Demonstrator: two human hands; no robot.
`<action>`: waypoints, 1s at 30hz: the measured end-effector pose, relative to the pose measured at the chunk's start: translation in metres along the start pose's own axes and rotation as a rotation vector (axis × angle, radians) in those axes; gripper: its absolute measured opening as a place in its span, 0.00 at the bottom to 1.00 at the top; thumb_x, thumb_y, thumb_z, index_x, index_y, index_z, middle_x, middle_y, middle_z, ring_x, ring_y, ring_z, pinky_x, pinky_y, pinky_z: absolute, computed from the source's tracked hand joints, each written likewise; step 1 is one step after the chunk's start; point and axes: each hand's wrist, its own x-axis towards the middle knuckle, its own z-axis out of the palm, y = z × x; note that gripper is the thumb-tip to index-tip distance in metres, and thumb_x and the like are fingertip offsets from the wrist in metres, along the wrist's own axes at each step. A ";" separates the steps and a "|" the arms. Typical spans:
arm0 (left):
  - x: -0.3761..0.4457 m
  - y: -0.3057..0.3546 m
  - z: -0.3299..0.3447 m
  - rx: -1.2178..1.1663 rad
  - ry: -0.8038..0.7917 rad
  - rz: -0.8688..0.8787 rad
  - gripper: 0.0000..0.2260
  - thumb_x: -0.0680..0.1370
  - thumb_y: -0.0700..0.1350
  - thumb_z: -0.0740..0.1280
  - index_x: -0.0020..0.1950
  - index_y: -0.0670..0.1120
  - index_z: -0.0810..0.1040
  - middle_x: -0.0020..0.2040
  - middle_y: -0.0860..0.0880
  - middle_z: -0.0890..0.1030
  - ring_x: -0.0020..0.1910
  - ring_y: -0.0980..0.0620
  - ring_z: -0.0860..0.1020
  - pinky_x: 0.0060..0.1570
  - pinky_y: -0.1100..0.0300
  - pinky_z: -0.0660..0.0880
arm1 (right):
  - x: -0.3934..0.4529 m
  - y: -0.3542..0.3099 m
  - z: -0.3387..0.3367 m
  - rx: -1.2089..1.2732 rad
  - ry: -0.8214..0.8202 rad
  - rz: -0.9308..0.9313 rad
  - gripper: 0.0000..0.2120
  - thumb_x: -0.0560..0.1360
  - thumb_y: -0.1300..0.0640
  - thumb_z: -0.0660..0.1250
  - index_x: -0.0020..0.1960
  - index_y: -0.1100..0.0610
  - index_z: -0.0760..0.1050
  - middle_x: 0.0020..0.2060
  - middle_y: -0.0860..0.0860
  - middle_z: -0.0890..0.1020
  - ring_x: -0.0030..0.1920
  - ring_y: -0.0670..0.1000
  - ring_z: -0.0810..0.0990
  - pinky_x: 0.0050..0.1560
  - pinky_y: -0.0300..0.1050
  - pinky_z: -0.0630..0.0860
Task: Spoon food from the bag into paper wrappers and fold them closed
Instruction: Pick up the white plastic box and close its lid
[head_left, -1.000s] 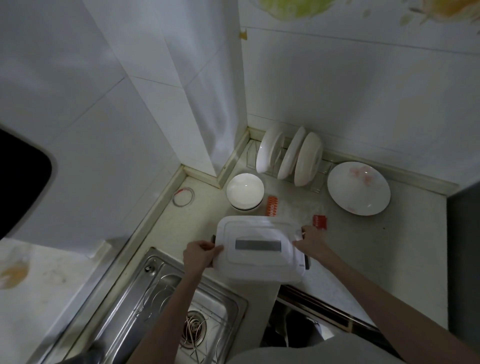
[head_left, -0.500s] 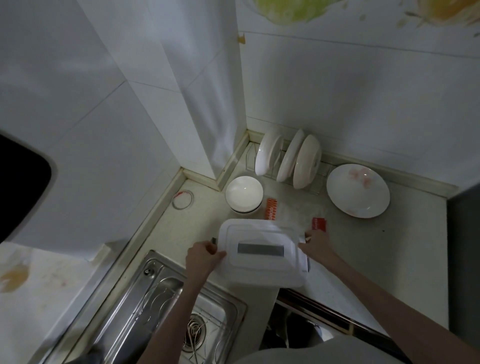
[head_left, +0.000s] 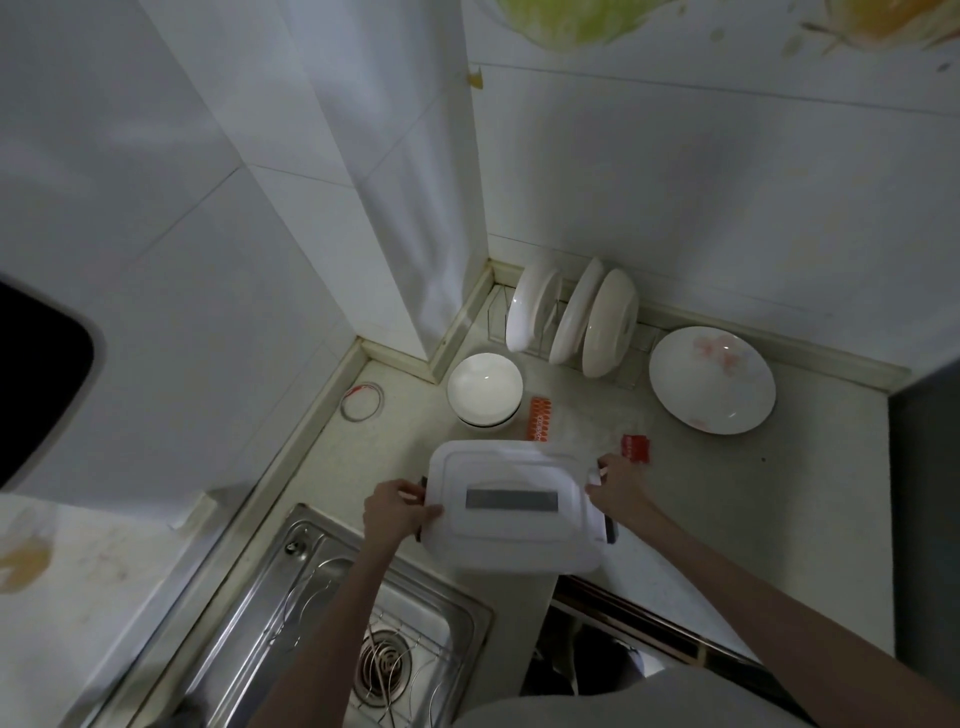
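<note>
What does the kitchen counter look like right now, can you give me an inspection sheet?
Surface: pale counter, dimly lit, sink at its left.
Job's things: white lidded box on the counter; no bag, spoon or wrappers seen.
Clutter: bowl, flat plate, three plates upright in a rack, two red packets, wire ring.
Grippers: left hand grips the box's left end, right hand its right end, fingers at the lid edge.
Cables: nothing seen.
Surroundings: tiled corner walls, open gap below the counter edge.
</note>
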 end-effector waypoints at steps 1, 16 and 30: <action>0.000 -0.001 -0.001 0.008 -0.017 0.004 0.16 0.65 0.41 0.80 0.49 0.38 0.82 0.44 0.39 0.84 0.41 0.43 0.84 0.48 0.48 0.81 | -0.002 0.000 0.000 -0.024 -0.017 -0.008 0.09 0.72 0.64 0.68 0.51 0.63 0.73 0.37 0.51 0.75 0.37 0.50 0.75 0.36 0.40 0.72; 0.004 -0.022 0.009 0.096 -0.053 0.017 0.35 0.69 0.49 0.78 0.71 0.38 0.69 0.64 0.39 0.77 0.62 0.42 0.76 0.60 0.52 0.72 | -0.020 0.000 0.009 -0.182 0.027 0.019 0.32 0.71 0.56 0.70 0.69 0.57 0.58 0.66 0.60 0.64 0.65 0.61 0.66 0.60 0.53 0.69; -0.011 -0.035 0.041 -0.078 0.073 0.112 0.15 0.75 0.43 0.70 0.58 0.38 0.76 0.44 0.47 0.76 0.43 0.46 0.75 0.42 0.59 0.67 | -0.047 0.010 0.025 -0.090 0.009 0.209 0.23 0.78 0.50 0.59 0.67 0.64 0.65 0.52 0.60 0.79 0.47 0.60 0.81 0.47 0.50 0.79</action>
